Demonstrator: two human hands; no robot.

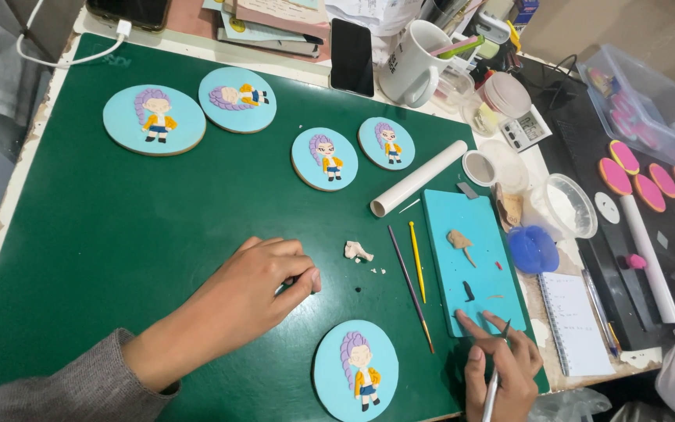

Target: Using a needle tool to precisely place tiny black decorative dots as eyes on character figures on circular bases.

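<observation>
While the left hand (263, 285) rests knuckles-up on the green mat (103, 227) with its fingers curled in and holding nothing I can see, the right hand (505, 367) pinches a thin grey tool (494, 383), its fingertips touching the near edge of the teal board (470, 227). Between the hands lies a round blue cookie (355, 371) with a purple-haired figure. A small beige fondant scrap (357, 251) sits just beyond the left hand, near two thin brushes (414, 273).
</observation>
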